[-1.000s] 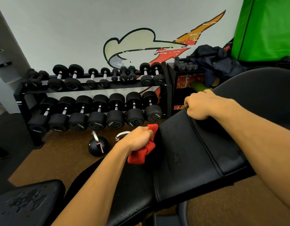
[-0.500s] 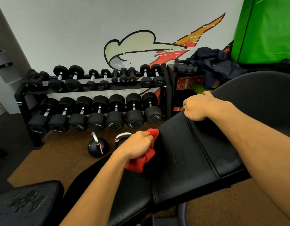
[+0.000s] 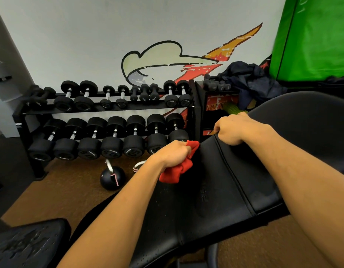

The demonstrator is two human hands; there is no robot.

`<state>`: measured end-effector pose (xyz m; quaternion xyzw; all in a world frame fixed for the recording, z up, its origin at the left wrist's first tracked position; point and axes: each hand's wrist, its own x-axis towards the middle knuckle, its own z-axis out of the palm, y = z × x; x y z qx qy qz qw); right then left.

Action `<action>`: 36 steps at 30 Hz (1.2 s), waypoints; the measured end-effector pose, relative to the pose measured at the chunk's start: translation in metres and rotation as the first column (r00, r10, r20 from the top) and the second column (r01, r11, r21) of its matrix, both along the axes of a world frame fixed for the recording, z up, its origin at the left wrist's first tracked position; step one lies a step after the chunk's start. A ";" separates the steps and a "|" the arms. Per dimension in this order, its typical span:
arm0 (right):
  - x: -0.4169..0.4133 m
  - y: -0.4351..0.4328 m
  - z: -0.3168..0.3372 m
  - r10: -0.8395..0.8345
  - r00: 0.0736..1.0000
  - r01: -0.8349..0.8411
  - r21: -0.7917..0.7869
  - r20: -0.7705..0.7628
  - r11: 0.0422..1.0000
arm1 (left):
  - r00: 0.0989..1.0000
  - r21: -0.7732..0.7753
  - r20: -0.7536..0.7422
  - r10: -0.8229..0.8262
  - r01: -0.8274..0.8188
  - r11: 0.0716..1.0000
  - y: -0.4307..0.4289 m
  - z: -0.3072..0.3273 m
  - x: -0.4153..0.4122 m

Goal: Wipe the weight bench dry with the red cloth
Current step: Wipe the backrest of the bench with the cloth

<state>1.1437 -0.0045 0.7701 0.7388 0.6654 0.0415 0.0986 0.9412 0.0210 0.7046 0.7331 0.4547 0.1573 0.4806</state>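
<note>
Two-tier black dumbbell rack (image 3: 109, 132) behind; crumpled red cloth (image 3: 177, 169) gripped by left hand (image 3: 172, 153) against black padded weight bench (image 3: 215, 190); bench's far edge clutched by right hand (image 3: 233, 129), fingertips hidden.

My left hand (image 3: 172, 154) now carries the red cloth (image 3: 177, 169) farther up the left edge of the weight bench (image 3: 225, 190), toward the dumbbell rack (image 3: 109, 111). Half a second ago it sat lower, nearer me.
</note>
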 end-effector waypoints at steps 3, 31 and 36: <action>0.000 0.000 0.000 0.005 1.000 -0.005 0.005 -0.014 1.000 | 0.991 0.061 -0.129 -0.024 0.032 0.998 0.004 0.005 0.006; -0.004 -0.004 0.002 -0.009 1.000 0.009 0.028 -0.025 1.000 | 0.989 0.247 -0.129 -0.076 0.107 0.963 -0.019 0.005 0.013; -0.002 -0.004 0.002 -0.008 0.999 0.009 0.027 -0.040 1.000 | 0.986 0.356 -0.161 -0.052 0.107 0.928 -0.031 0.006 0.020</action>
